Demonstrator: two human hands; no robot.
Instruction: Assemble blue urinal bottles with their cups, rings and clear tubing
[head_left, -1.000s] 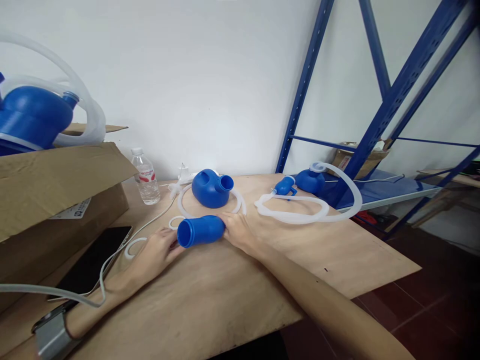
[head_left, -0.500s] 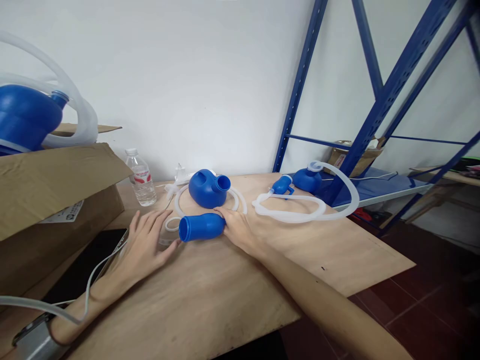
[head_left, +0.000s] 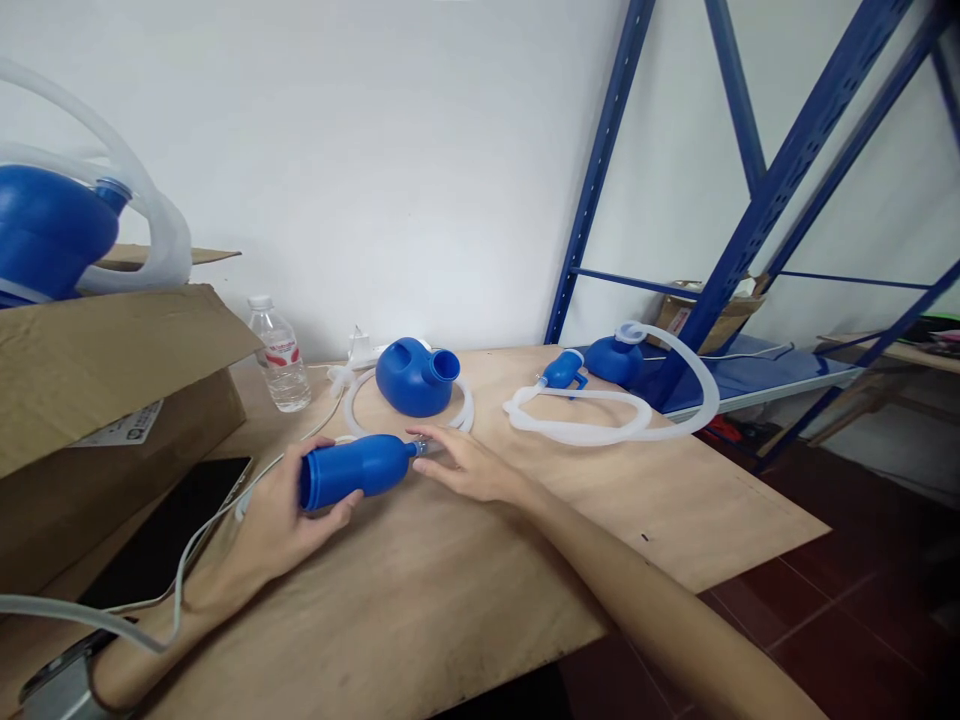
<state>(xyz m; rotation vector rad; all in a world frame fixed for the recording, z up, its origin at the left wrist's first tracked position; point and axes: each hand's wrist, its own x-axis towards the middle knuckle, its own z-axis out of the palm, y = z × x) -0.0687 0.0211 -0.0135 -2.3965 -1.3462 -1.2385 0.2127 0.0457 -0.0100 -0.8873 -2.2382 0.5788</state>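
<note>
A blue cup-shaped urinal funnel (head_left: 360, 470) lies sideways above the tabletop, its wide mouth to the left and its narrow neck to the right. My left hand (head_left: 281, 515) grips it round the mouth end, thumb in front. At the neck, the fingers of my right hand (head_left: 469, 465) close about a small clear connector (head_left: 421, 447); its far part is hidden among them. Just behind stands a blue urinal bottle (head_left: 415, 378) with an open, uncapped spout. A whitish tube (head_left: 466, 405) loops round the bottle, partly hidden by the funnel and my right hand.
At the right lie another funnel (head_left: 562, 369), a coiled tube (head_left: 585, 430) and a capped bottle (head_left: 613, 360). A cardboard box (head_left: 127, 350), a water bottle (head_left: 281, 360) and a black tablet-like slab (head_left: 169, 530) occupy the left. A cable crosses my left forearm. Blue shelving (head_left: 600, 180) rises behind.
The funnel has moved left and toward me, and my left hand has closed on its mouth end. My right hand has shifted from its body to the clear connector, exposing the neck.
</note>
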